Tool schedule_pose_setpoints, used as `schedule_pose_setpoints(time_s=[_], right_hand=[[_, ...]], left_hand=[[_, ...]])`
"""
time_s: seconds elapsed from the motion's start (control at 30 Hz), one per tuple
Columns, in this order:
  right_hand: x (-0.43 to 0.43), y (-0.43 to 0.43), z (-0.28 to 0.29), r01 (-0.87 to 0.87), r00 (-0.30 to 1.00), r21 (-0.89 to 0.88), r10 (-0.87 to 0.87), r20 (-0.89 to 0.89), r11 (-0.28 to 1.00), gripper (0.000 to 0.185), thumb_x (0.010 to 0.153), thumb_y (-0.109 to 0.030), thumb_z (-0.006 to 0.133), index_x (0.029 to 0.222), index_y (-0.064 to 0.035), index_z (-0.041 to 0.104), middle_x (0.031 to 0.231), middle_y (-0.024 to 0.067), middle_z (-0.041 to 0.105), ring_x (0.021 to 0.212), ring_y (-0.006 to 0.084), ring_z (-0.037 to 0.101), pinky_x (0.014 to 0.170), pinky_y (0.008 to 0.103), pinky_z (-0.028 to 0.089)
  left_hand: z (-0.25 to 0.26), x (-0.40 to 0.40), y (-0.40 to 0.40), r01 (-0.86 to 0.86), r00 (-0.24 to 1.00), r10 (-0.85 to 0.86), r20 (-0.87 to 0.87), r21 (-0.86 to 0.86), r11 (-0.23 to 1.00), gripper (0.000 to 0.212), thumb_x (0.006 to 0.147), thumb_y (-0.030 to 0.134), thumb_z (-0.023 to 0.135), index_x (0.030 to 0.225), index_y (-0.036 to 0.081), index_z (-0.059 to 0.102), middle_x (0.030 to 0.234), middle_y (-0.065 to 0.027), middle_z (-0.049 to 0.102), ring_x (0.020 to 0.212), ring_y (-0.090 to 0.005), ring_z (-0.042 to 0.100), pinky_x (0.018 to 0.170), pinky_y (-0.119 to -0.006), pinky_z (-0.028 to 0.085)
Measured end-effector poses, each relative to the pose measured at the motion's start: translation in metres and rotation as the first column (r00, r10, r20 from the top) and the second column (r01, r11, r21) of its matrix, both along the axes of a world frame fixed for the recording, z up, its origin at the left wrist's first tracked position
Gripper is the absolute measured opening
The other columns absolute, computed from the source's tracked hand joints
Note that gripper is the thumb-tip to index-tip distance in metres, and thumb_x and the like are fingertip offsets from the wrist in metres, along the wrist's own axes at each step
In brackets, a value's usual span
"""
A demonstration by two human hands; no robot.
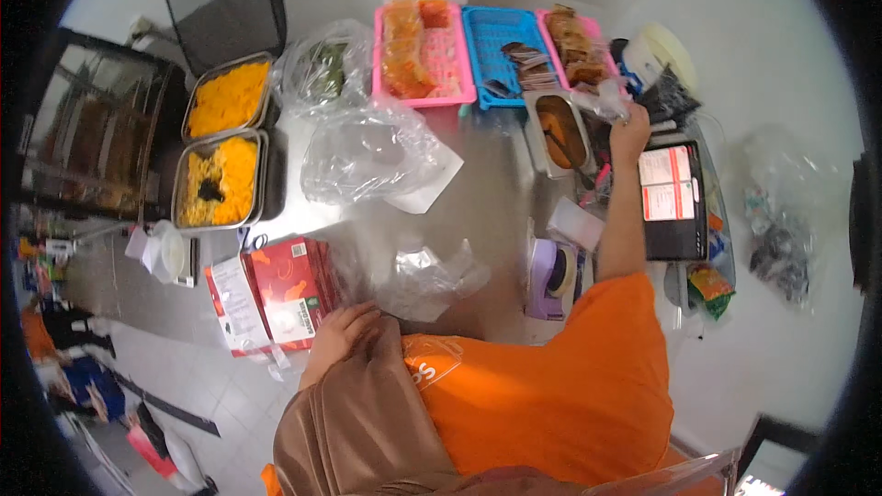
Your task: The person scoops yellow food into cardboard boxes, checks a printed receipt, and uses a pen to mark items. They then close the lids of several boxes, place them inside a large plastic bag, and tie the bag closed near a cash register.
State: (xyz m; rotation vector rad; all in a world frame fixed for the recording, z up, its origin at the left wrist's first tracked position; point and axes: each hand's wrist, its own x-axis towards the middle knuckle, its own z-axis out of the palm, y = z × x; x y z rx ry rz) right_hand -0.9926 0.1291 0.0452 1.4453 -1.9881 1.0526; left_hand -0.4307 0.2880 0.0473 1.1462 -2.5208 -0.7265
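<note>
My right hand [630, 131] is stretched out to the back right, its fingers closed on a clear plastic bag [608, 102] beside the pink basket [615, 58] of packed brown food. Below it stands a metal container [534, 131] of orange-brown sauce with a dark-handled utensil. My left hand [344, 331] rests at the front edge, next to red printed boxes [282, 269]; its fingertips are partly hidden by brown cloth, and whether it holds anything is unclear. Between my arms lies a crumpled clear plastic bag [427, 282]. Farther back, a larger clear bag [358, 158] lies over white paper [431, 186].
Metal trays of yellow food [263, 151] stand at the left, near a glass-fronted cabinet [89, 131]. Pink [471, 76] and blue baskets [486, 58] line the back. A purple tape dispenser [541, 289] and a tablet [672, 241] are at the right. Several people appear at the far lower left.
</note>
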Motion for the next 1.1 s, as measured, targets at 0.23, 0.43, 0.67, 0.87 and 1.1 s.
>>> schedule_pose_setpoints(time_s=[0.23, 0.43, 0.67, 0.87, 1.1], right_hand=[[0.038, 0.005, 0.021, 0.005, 0.974, 0.194, 0.04, -0.224, 0.981, 0.029, 0.08, -0.005, 0.053, 0.108, -0.0016, 0.058, 0.095, 0.018, 0.061, 0.09, 0.0346, 0.059, 0.083, 0.0398, 0.045], [0.278, 0.118, -0.007, -0.839, 0.508, 0.491, 0.66, 0.553, 0.235, 0.052, 0.073, -0.013, 0.068, 0.122, -0.0168, 0.05, 0.12, 0.016, 0.05, 0.111, 0.0307, 0.049, 0.092, 0.0426, 0.039], [0.327, 0.165, -0.137, -0.826, 0.563, 0.436, 0.529, 0.634, 0.357, 0.019, 0.078, -0.012, 0.063, 0.096, -0.0061, 0.066, 0.104, 0.0149, 0.058, 0.092, 0.0318, 0.056, 0.082, 0.0396, 0.045], [0.361, 0.137, -0.085, -0.721, 0.182, -0.036, 0.239, 0.954, 0.692, 0.013, 0.081, -0.003, 0.059, 0.094, -0.0017, 0.062, 0.09, 0.0135, 0.058, 0.082, 0.0235, 0.059, 0.075, 0.0333, 0.046], [0.546, 0.196, 0.008, -0.979, -0.179, 0.069, 0.974, 0.135, -0.19, 0.017, 0.074, -0.009, 0.06, 0.089, -0.0019, 0.059, 0.09, 0.0143, 0.056, 0.086, 0.0294, 0.056, 0.076, 0.0367, 0.046]], left_hand=[[0.006, 0.018, 0.019, -0.311, 0.946, 0.29, -0.146, -0.157, 0.937, 0.027, 0.069, 0.003, 0.065, 0.096, 0.008, 0.06, 0.104, -0.0105, 0.06, 0.088, -0.0294, 0.057, 0.076, -0.039, 0.045], [0.007, 0.075, 0.052, -0.901, 0.376, 0.821, -0.43, -0.376, 0.215, 0.026, 0.086, 0.007, 0.053, 0.111, 0.0, 0.046, 0.108, -0.0131, 0.047, 0.103, -0.0255, 0.044, 0.091, -0.039, 0.035], [-0.157, 0.186, 0.121, -0.755, -0.586, 0.789, -0.186, 0.479, -0.448, 0.063, 0.084, 0.03, 0.059, 0.125, -0.011, 0.034, 0.118, -0.019, 0.05, 0.105, -0.0295, 0.048, 0.089, -0.04, 0.038], [-0.136, 0.138, 0.125, -0.299, -0.345, 0.91, -0.23, 0.946, 0.126, 0.04, 0.088, 0.039, 0.049, 0.105, 0.003, 0.048, 0.096, -0.01, 0.055, 0.085, -0.0207, 0.054, 0.077, -0.037, 0.046], [-0.111, 0.166, 0.133, -0.36, -0.108, 0.966, -0.236, 0.915, 0.183, 0.027, 0.09, 0.026, 0.047, 0.082, 0.0, 0.052, 0.078, -0.0119, 0.06, 0.074, -0.0216, 0.06, 0.067, -0.035, 0.05]])
